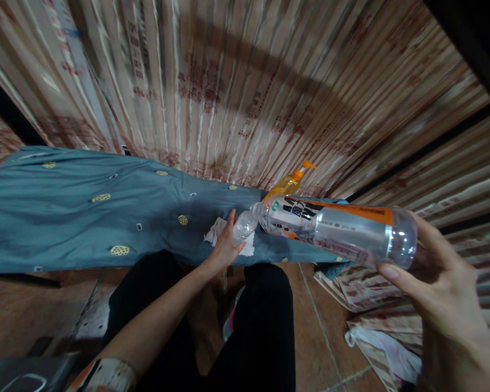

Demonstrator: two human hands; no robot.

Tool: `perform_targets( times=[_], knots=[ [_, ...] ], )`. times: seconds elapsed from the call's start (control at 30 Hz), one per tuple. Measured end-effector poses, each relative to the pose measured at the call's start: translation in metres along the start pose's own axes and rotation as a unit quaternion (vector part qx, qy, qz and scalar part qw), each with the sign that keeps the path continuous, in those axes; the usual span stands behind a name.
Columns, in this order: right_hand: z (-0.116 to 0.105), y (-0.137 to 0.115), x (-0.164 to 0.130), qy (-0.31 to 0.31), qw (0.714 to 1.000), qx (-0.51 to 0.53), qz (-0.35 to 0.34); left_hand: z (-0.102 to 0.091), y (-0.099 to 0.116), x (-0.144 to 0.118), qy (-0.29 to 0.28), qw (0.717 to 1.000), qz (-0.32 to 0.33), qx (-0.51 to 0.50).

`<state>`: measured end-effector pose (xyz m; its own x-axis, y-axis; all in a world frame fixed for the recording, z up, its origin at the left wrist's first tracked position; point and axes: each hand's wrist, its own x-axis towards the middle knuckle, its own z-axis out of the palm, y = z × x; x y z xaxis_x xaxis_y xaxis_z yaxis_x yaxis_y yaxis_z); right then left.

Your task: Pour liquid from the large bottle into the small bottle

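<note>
Tipping bottle (338, 231) over small cup (244, 227) near bed edge (106, 264).

Bare left hand (224, 245) and right hand (441, 288), forearms uncovered. Patterned short sleeve (102, 375) with orange on left arm. Black trousers (261, 326).

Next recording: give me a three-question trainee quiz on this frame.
1. True or false: the right hand holds the bottle upright.
2. What does the left hand hold? A) small cup B) pump bottle C) tissue
3. Fill in: the bottle's mouth points at the ____.

Key: 1 false, it is tipped nearly level. 2 A. 3 cup.
</note>
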<state>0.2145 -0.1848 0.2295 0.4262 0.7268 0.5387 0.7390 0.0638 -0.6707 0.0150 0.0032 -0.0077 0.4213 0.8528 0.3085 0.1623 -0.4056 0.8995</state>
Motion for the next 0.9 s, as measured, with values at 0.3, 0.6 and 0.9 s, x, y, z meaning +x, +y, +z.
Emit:
perform_targets(
  times=[0.3,0.6,0.9],
  knots=[
    [-0.0029,-0.0024,0.0011,-0.001,1.0,-0.022,0.005,0.0013,-0.0025,-0.0002,0.005,1.0,0.004,-0.008],
    [-0.0008,-0.0046,0.0045,-0.018,0.999,-0.022,-0.015,0.0009,-0.0026,-0.0002,0.003,1.0,0.001,-0.017],
    [-0.0009,-0.0089,0.0076,-0.035,0.999,-0.02,-0.037,0.0014,-0.0038,0.0002,0.003,1.0,0.013,-0.008]
  ],
)
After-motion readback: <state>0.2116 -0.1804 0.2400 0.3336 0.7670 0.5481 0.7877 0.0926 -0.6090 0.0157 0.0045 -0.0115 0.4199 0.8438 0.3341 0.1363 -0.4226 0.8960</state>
